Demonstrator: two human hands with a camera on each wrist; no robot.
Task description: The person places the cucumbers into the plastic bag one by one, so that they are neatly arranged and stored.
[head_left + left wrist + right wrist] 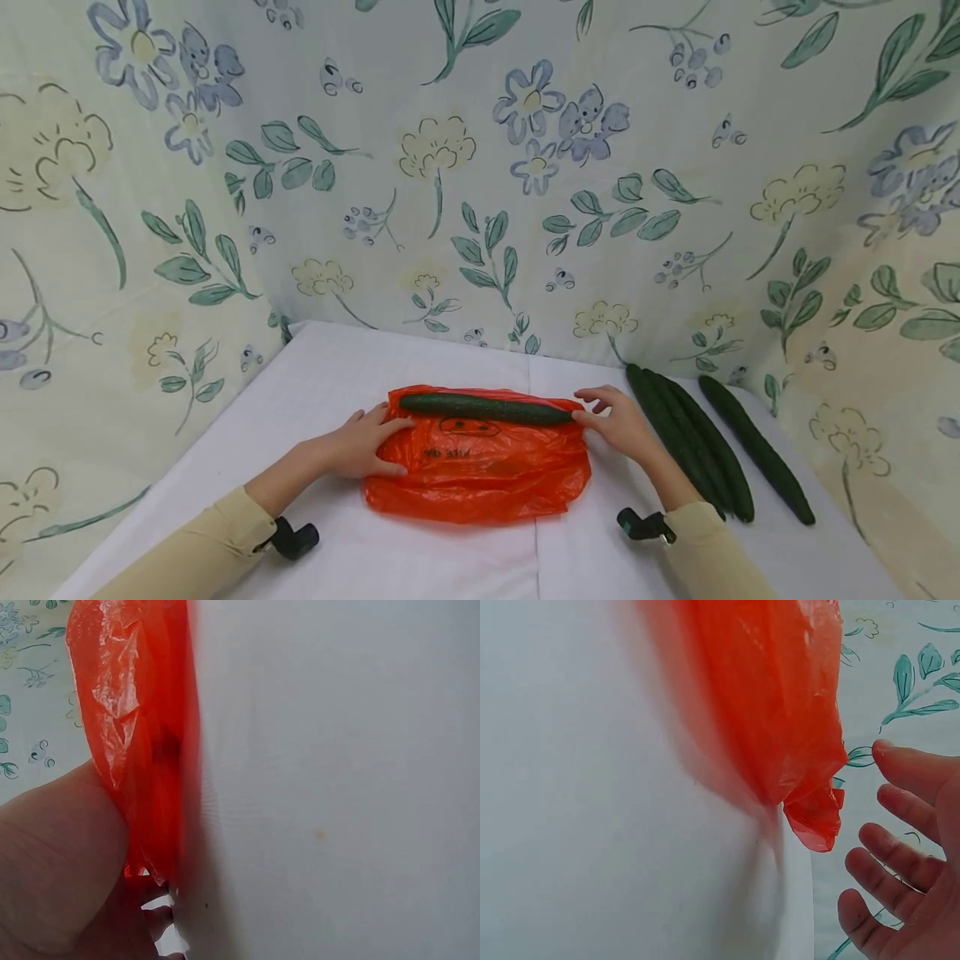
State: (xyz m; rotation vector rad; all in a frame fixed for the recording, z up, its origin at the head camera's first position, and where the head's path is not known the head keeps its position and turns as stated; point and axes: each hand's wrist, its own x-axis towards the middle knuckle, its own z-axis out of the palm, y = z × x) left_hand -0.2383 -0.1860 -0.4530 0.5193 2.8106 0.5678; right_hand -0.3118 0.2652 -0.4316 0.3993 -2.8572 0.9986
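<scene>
A red plastic bag (480,479) lies spread on the white table in the head view, with dark print on it. Along its far edge one dark green cucumber (487,408) lies crosswise on top. The left hand (363,443) rests at the bag's left edge, thumb and fingers spread; in the left wrist view its palm is against the red plastic and the fingertips reach the white cloth. At the cucumber's right end is the right hand (618,423), its thumb close to the tip. In the right wrist view its fingers (885,847) are spread, apart from the bag.
Several cucumbers (690,442) lie side by side to the right of the right hand, and a single cucumber (757,450) lies farther right. White cloth (450,558) covers the table. A floral curtain (480,167) stands behind and at both sides.
</scene>
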